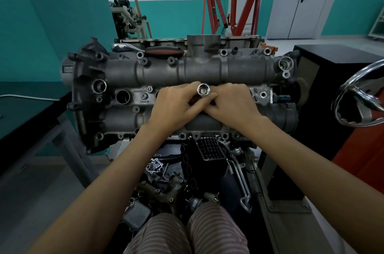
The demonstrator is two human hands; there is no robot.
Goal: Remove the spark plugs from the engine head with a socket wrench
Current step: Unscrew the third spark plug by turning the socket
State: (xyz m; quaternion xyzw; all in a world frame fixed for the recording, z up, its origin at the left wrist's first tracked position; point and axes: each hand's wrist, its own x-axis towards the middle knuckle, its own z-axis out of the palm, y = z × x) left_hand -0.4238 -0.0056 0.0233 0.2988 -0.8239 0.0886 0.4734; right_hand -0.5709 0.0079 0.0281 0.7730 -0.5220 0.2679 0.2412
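A grey engine head (pixel 128 72) lies across the stand in front of me, with an open plug well (pixel 122 97) at its left. Both hands meet over the middle of the head. My left hand (pixel 174 104) and my right hand (pixel 232 102) together grip a chrome socket (pixel 203 89) that stands upright, its open end facing up. The part of the socket below my fingers and the well under it are hidden. A ratchet wrench with a black and red handle (pixel 164 51) lies on the far side of the head.
A dark table (pixel 25 116) stands at the left. A chrome handwheel (pixel 357 95) and a black cabinet (pixel 332 60) are at the right. Loose engine parts (pixel 166 181) lie below the head. A red engine crane (pixel 216 4) stands behind.
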